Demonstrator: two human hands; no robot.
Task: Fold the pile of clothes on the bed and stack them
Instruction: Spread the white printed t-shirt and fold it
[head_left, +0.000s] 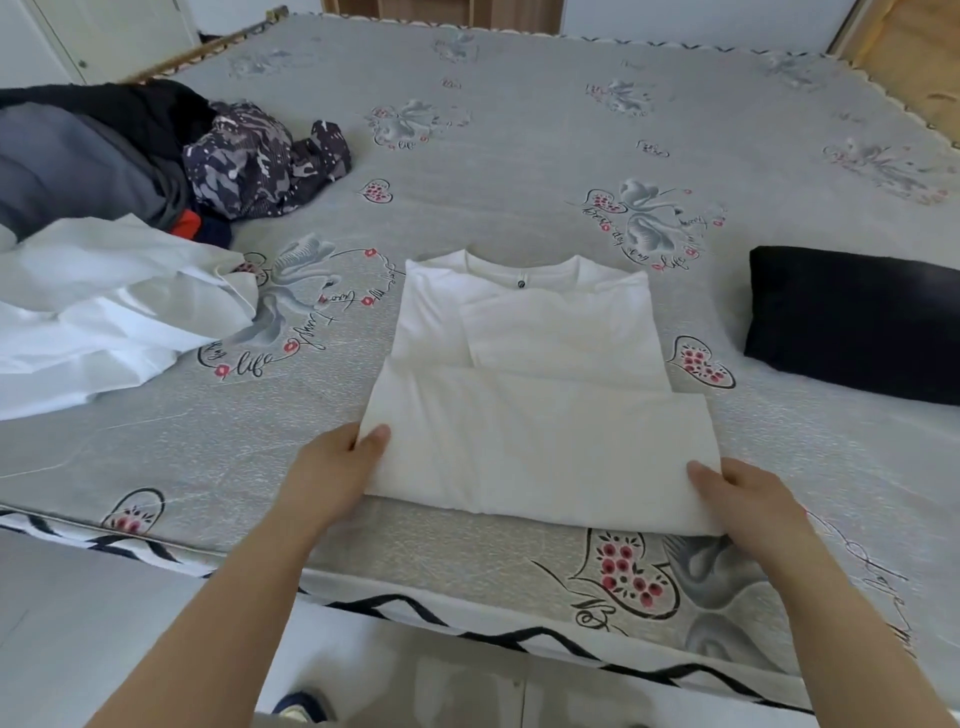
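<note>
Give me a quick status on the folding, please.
Left hand and right hand grip the white shirt, partly folded. Pile waits far left. Nothing blocking.

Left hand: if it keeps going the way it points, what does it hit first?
The left hand points up and right across the white T-shirt it grips. It would likely meet the shirt's folded upper layers first; depth is unclear.

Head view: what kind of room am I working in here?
Most likely a bedroom at home. A wide mattress with a printed heart-and-flower cover fills the view, a loose pile of clothes lies at its far left, and both hands hold a half-folded white T-shirt near its edge.
</note>
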